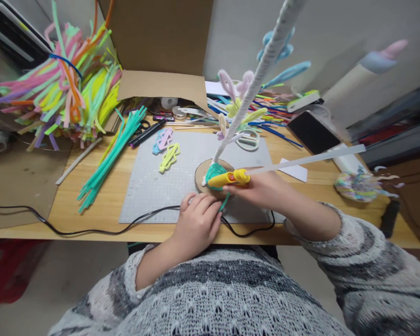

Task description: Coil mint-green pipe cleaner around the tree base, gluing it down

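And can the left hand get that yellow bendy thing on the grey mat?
Probably yes: the left hand is close by, and the bit of grey mat between it and the yellow bendy thing looks bare. I can't tell whether the hand's fingers are holding the green strand, though.

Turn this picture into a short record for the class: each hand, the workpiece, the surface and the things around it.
Right hand: holds yellow glue gun, glue stick jutting from its back
Left hand: beside wooden disc, green strand by its fingers; grip unclear
Workpiece: white stem rising from disc, green coil at base
Surface: gray mat on wooden table
Picture left: green pipe cleaners, multicolored bundle
Picture right: phone
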Available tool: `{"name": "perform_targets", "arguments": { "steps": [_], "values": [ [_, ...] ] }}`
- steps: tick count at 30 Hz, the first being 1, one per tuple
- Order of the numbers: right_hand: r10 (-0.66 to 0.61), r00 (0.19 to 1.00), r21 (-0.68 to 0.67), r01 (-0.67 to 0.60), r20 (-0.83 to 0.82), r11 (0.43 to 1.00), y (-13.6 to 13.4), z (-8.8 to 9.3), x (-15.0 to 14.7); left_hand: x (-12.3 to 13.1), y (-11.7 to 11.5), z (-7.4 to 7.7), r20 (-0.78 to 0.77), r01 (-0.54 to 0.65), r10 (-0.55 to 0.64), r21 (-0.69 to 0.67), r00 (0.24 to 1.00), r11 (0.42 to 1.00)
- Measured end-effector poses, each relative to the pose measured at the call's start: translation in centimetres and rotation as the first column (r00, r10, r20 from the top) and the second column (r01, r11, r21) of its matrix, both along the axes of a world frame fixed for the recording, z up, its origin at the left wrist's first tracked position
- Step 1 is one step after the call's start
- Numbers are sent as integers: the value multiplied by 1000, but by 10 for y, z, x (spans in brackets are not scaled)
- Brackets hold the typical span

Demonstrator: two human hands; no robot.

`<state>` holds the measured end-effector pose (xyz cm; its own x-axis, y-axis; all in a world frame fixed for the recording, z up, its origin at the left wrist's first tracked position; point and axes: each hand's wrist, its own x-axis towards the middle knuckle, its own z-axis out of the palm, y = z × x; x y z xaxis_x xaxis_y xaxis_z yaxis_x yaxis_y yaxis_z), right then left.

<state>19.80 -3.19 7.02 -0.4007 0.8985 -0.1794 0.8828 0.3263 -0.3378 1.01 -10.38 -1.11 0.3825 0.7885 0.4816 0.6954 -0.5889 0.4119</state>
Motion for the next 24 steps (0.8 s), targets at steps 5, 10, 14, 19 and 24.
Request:
{"name": "perform_targets", "arguments": {
  "steps": [5,10,14,19,24],
  "values": [
    [-120,965,-154,85,-233,984,9,-4,6,0,0,2,-17,0,0,2,1000,1000],
    [-453,759,-509,188,-468,840,17,-19,19,1,-1,3,-38,-1,1,5,999,1000],
    [-642,486,-732,6,-594,682,17,-30,48,0,-1,4,-63,-1,3,27,998,1000],
    [-832,150,-839,29,-534,543,18,-37,94,-3,-1,6,-160,10,-1,57,987,998],
    [-753,351,-701,289,-556,652,24,-46,118,-7,4,9,-276,33,-2,108,961,994]
  ]
}}
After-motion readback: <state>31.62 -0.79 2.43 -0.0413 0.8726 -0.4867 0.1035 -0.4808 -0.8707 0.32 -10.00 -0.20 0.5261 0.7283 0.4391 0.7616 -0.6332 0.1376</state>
